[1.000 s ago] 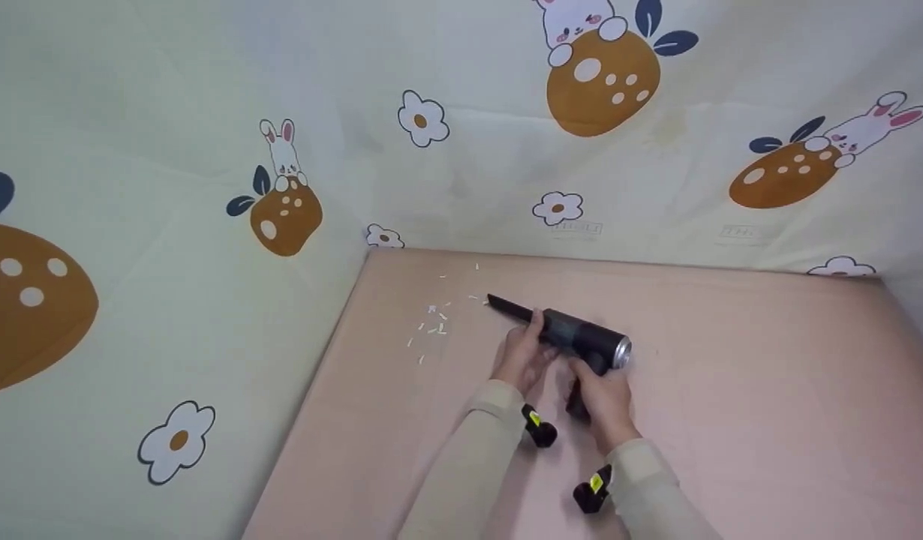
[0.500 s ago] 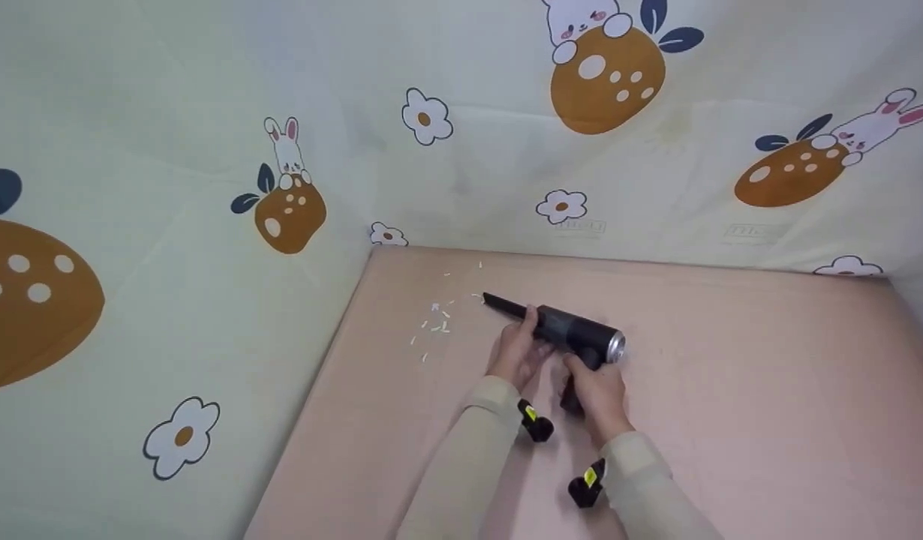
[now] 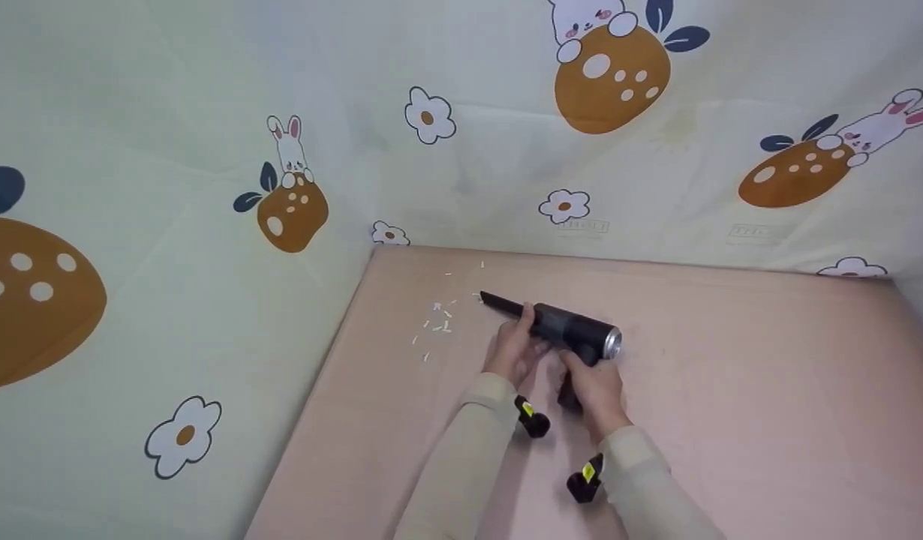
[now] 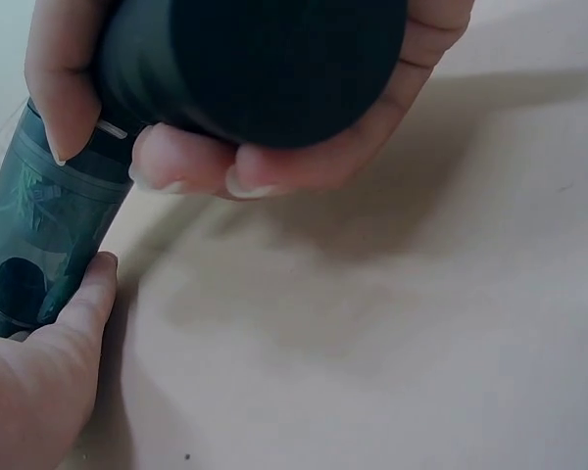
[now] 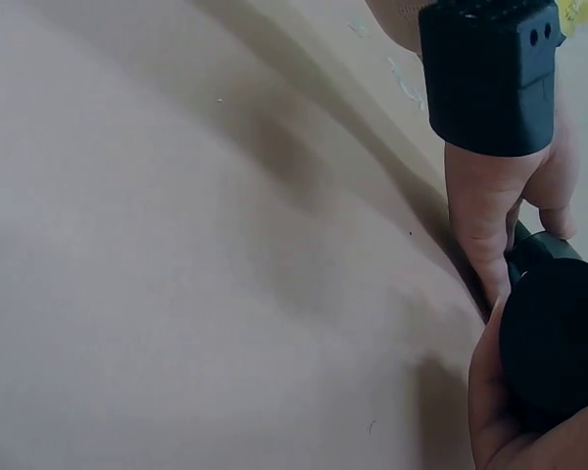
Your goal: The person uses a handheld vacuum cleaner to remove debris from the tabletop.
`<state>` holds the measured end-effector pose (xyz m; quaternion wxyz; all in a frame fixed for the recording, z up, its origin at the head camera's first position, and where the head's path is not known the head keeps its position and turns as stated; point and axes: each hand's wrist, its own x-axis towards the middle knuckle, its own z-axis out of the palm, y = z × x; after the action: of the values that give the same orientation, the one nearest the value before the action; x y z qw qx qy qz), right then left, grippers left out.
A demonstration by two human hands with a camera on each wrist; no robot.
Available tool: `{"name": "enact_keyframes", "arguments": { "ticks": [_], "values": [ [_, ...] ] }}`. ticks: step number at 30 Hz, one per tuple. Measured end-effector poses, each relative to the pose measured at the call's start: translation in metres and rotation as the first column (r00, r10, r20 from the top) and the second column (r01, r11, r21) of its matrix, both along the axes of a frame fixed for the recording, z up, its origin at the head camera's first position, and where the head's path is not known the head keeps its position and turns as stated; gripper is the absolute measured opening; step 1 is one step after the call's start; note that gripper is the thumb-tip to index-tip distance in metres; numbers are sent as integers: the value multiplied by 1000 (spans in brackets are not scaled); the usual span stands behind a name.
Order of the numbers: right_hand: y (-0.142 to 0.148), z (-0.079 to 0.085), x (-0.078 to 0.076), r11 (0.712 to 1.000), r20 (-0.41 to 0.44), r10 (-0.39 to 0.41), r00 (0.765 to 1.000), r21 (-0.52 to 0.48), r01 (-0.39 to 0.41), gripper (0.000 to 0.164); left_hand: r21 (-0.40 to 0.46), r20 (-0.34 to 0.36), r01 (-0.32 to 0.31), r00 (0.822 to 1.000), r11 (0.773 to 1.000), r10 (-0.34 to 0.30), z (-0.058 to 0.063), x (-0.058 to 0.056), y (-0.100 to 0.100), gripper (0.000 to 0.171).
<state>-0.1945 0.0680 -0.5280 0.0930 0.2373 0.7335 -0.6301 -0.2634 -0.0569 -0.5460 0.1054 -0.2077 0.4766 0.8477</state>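
Observation:
A black handheld vacuum cleaner (image 3: 581, 334) with a silver rear end is held low over the pink tabletop in the head view. Its slim nozzle (image 3: 500, 303) points left, the tip right at small white scraps (image 3: 446, 326) scattered there. My left hand (image 3: 512, 349) holds the front of the body, thumb on top; the left wrist view shows it against the see-through dust cup (image 4: 54, 220). My right hand (image 3: 600, 386) grips the handle, whose round black base (image 5: 559, 338) faces the camera in the right wrist view. The right palm is partly hidden behind that base.
The pink tabletop (image 3: 747, 390) meets a pale cloth wall (image 3: 491, 157) printed with rabbits and flowers, along its back and left edges. Black wrist cameras (image 3: 584, 484) sit under both sleeves. A tiny dark speck (image 4: 187, 456) lies on the tabletop.
Both hands have shifted the vacuum cleaner slightly left, bringing the nozzle tip onto the nearest scraps. The grip looks the same, and the head view has drifted a little.

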Motion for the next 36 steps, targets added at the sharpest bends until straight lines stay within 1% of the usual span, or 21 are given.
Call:
{"name": "enact_keyframes", "arguments": {
  "ticks": [3, 6, 11, 15, 19, 24, 26, 32, 36],
  "values": [
    [-1, 0, -1, 999, -12, 7, 1000, -31, -7, 47, -9, -12, -7, 1000, 1000, 6, 0, 0, -2, 60],
    [-2, 0, -3, 999, -28, 17, 999, -48, -18, 50, -18, -24, -4, 1000, 1000, 4, 1, 1, -4, 61],
    [-1, -1, -4, 998, -30, 37, 999, -51, -39, 53, -21, -27, -4, 1000, 1000, 3, 1, 3, -6, 64],
    [-2, -1, -4, 998, -26, 51, 998, -46, -52, 55, -23, -20, -17, 1000, 1000, 17, 1, 3, -7, 62],
    [-5, -2, -3, 999, -18, 35, 999, -39, -36, 53, -35, -20, -20, 1000, 999, 19, 1, 2, -8, 60],
    [-11, -1, -3, 996, -31, 11, 999, -88, -14, 50, -52, -35, -19, 999, 998, 17, 2, 3, -13, 58],
    [-14, 0, -4, 994, -44, -2, 999, -108, -3, 47, -38, -40, -20, 999, 999, 19, 3, 2, -14, 60],
    [-16, 4, -5, 998, -70, -13, 997, -56, 9, 44, 5, -46, -9, 999, 1000, 9, 1, -1, -15, 65],
    [-16, 1, -6, 999, -70, -5, 998, -33, 3, 44, 21, -57, -14, 998, 1000, 15, -1, 0, -16, 68]
  ]
}}
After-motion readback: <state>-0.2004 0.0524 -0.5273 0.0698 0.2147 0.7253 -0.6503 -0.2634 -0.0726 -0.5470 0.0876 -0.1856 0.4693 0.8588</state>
